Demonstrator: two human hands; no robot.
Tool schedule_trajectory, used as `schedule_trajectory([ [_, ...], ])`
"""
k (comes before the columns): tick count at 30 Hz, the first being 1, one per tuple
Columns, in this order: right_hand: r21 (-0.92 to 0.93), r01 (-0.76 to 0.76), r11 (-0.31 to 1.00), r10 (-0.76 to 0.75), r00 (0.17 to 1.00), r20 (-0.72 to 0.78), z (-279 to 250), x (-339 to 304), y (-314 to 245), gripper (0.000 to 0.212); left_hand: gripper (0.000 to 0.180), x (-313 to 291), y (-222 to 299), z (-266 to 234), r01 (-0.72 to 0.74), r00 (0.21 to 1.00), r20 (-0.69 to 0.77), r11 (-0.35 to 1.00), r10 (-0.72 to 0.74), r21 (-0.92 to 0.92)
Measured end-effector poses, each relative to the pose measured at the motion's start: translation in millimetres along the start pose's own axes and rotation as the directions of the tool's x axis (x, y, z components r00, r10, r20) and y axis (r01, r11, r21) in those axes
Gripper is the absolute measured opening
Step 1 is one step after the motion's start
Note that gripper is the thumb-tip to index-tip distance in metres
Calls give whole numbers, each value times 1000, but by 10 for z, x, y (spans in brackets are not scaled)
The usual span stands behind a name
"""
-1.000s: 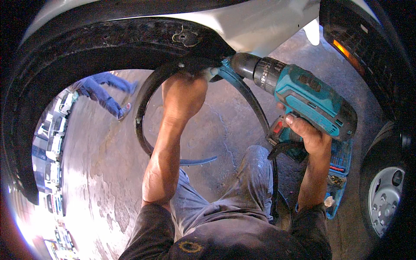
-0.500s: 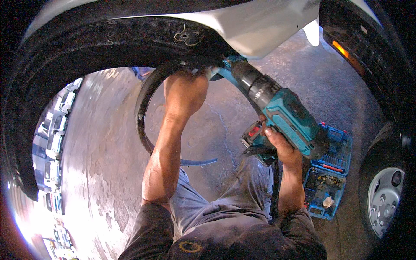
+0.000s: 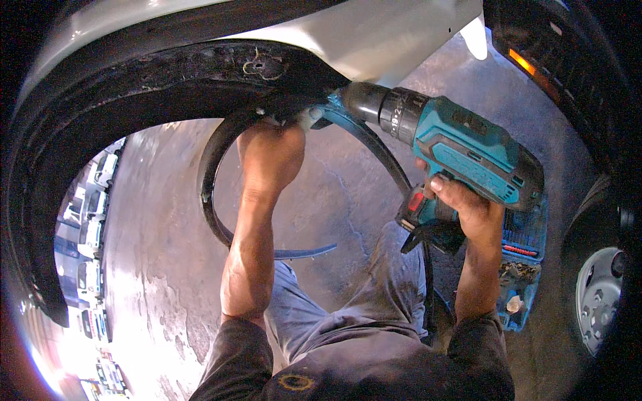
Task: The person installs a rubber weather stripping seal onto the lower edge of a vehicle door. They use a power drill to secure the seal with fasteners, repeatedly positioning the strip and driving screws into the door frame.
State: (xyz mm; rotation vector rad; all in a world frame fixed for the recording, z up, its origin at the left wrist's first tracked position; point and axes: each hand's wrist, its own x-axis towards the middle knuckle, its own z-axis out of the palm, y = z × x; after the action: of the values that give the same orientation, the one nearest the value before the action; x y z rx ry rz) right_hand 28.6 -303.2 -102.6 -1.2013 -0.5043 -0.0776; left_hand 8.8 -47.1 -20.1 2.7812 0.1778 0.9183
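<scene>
For drilling at this joint, we should seat the curved black strip [image 3: 208,172] firmly against the lower edge of the dark wheel arch [image 3: 167,75] before applying power. We should then line up the teal drill [image 3: 471,150] so that its axis runs straight into the contact point, with no sideways load on the chuck [image 3: 366,101]. Steady pressure and low speed would suit this position, since a slip could carry the nose into the fingers just beside it or against the white panel [image 3: 384,43] above. The strip hangs in a loose loop, so we judge that it may twist unless it is braced close to the drill nose.

Hands: our left hand [image 3: 271,152] is clenched on the upper run of the strip, under the arch edge and to the left of the chuck. Our right hand [image 3: 469,208] is wrapped around the drill's handle, with the tool body tilted and its nose pointing up and to the left. The fingers lie near the trigger area. The drill nose meets the joint in deep shadow, so we cannot tell whether the tip is touching.

An open blue tool case [image 3: 533,294] lies beyond our right forearm.
</scene>
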Motion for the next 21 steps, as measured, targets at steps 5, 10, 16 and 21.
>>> schedule_trajectory([
  [5, -50, 43, 998, -44, 999, -16, -34, -33, 211, 39, 24, 11, 180, -64, 176, 982, 89, 974, -165, -145],
  [10, -753, 259, 604, -73, 960, 271, -280, -476, 605, 55, 27, 6, 171, -93, 67, 996, 63, 992, -60, -104],
  [16, -256, 132, 958, -173, 974, -147, -117, -937, 562, 88, 26, 32, 175, -122, 206, 974, 151, 933, -167, -294],
  [21, 20, 64, 998, -60, 985, -160, 46, -725, 507, 76, 19, 46, 68, -89, 60, 993, 107, 985, -43, -161],
])
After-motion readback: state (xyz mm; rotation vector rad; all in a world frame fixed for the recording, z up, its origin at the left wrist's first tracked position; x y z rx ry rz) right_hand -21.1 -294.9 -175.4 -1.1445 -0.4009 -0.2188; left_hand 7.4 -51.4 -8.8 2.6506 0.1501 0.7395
